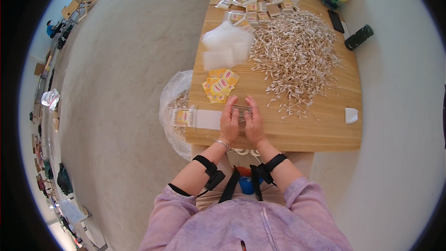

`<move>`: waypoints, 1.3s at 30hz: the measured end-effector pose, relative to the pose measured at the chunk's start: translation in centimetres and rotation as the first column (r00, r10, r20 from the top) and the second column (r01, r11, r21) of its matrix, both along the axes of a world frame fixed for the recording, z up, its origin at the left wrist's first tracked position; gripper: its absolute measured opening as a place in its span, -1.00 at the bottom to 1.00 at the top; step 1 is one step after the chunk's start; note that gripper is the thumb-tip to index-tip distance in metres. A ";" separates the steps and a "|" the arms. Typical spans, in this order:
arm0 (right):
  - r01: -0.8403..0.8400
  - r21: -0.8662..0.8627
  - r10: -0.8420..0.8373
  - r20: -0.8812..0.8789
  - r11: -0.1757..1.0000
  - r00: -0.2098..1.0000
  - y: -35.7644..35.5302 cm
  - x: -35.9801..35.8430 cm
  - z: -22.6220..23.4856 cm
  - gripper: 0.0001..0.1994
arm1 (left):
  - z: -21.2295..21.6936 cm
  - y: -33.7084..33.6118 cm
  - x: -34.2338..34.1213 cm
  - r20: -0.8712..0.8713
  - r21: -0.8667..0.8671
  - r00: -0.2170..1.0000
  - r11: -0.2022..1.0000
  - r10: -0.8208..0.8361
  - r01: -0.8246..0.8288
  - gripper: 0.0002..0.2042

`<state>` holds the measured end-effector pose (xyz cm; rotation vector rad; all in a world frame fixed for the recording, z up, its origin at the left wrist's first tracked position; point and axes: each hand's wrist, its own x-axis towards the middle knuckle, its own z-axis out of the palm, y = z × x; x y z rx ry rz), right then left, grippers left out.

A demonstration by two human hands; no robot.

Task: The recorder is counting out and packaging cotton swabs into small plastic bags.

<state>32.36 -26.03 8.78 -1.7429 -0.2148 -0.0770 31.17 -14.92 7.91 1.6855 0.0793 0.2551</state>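
While both hands, the left hand [229,122] and right hand [254,123], close their grip lightly around a small bundle of cotton swabs [241,111] at the table's [302,135] near edge, the person does well to square the tips evenly; squeezing harder risks bending the sticks.

The scene is brightly and evenly lit, with soft, diffuse light that casts only faint shadows under the hands and around the heap of cotton swabs [297,56] on the wooden table [325,125]. The pale floor right of the table looks nearly washed out. The clear plastic bags [226,42] near the table's left edge glare white. Fisheye bending curves the table's edges, and a black rim rings the view. Far left of the table, the room is small and perhaps slightly blurred.
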 end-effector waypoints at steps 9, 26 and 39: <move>0.415 -0.645 -0.374 0.210 0.641 0.903 -5.7 2.8 1.4 -0.82 | 3.8 1.4 0.8 -0.004 0.705 0.953 0.675 -0.302 0.217 -0.41; 0.036 -0.724 0.076 0.122 0.689 0.990 -3.0 2.2 1.1 -0.90 | 1.3 1.7 -0.8 -0.002 0.262 0.997 0.962 -0.079 0.076 -0.50; 0.019 -0.070 -0.019 -0.009 0.997 1.000 0.7 0.3 -0.4 -0.57 | -0.5 0.1 -0.7 -0.058 -0.361 0.995 0.927 0.085 -0.100 -0.56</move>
